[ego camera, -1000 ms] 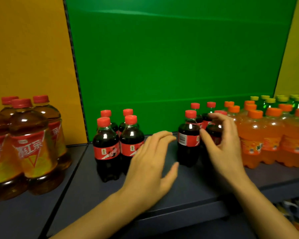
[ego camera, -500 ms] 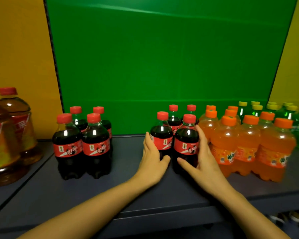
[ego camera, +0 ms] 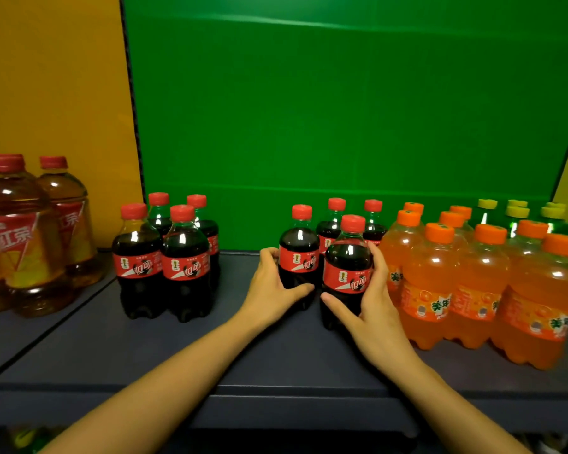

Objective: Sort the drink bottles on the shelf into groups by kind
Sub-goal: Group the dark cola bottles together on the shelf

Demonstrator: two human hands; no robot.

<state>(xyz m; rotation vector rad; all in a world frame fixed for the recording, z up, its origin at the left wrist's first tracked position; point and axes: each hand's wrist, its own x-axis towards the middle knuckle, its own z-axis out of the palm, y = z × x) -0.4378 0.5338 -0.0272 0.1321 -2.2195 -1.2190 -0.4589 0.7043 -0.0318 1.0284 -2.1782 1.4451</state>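
Note:
Small cola bottles with red caps stand on the dark shelf [ego camera: 276,362] in two clusters. The left cluster [ego camera: 164,257] has several bottles and stands apart. In the middle cluster, my left hand [ego camera: 273,286] wraps the front left cola bottle [ego camera: 299,247] and my right hand [ego camera: 371,306] wraps the front right cola bottle [ego camera: 348,267]. Two more cola bottles [ego camera: 335,221] stand behind them. Orange soda bottles [ego camera: 456,280] crowd close on the right, touching my right hand's back.
Large tea bottles [ego camera: 23,237] with red caps stand on the neighbouring shelf at far left. Green bottles with yellow caps [ego camera: 515,214] are at the back right behind the orange ones. A green back panel closes the shelf. A gap separates the two cola clusters.
My hands have closed in from open and apart to gripping the two front cola bottles of the middle cluster. The view has shifted, so the tea bottles show more at left.

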